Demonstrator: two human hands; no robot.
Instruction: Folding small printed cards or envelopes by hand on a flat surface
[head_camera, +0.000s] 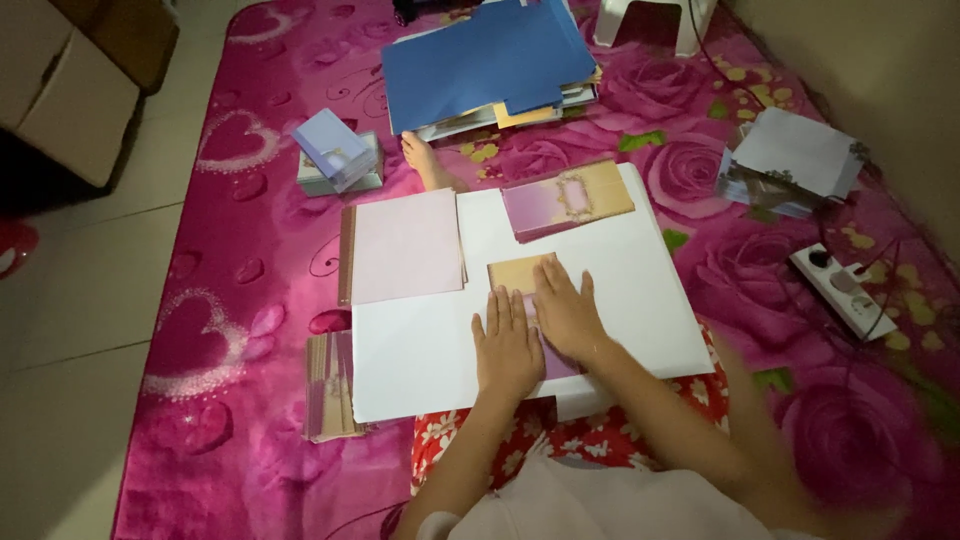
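a gold and lilac card (520, 272) lies flat on the white board (640, 300) across the person's lap, pinned under both palms. the left hand (507, 350) and right hand (566, 312) rest side by side on it with fingers stretched out flat, gripping nothing, though the dim light may hide a fold beneath. a stack of matching cards (567, 200) sits just beyond, pale pink sheets (405, 245) to the left, blue paper (490, 60) further off on the rose-patterned rug (250, 200).

Item: tan-and-purple card (522, 282)
Pose: flat, face down under both palms
Location: centre of white board (420, 350)
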